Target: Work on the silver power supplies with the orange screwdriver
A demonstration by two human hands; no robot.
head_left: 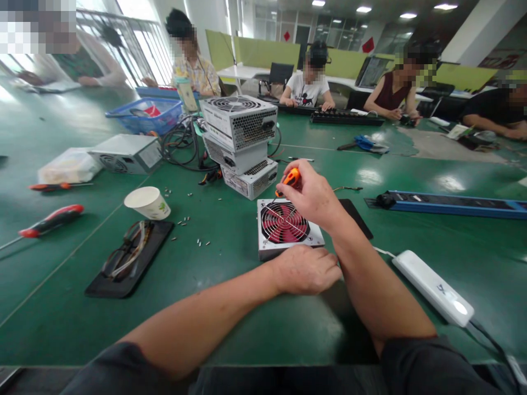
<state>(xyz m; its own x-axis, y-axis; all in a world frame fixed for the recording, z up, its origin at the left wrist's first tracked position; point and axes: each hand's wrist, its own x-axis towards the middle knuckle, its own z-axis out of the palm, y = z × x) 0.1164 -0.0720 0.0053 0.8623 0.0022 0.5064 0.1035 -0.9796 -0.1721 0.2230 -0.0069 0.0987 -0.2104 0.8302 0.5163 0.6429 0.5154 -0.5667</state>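
A power supply cover with a red fan [285, 222] behind a wire grille lies on the green table in front of me. My right hand [312, 193] is closed round an orange and black screwdriver [292, 177], its shaft pointing down at the upper left corner of the fan plate. Curled at the near edge of the same unit is my left hand [307, 269], its fingers closed; what they hold, if anything, is hidden. Several small screws [200, 242] are scattered on the table to the left.
Behind the fan unit stand stacked power supplies [241, 123]. To the left are a paper cup [147, 202], a black tray [129, 260] with glasses and a red screwdriver [53, 220]. A white power strip [434, 285] lies right. People sit across the table.
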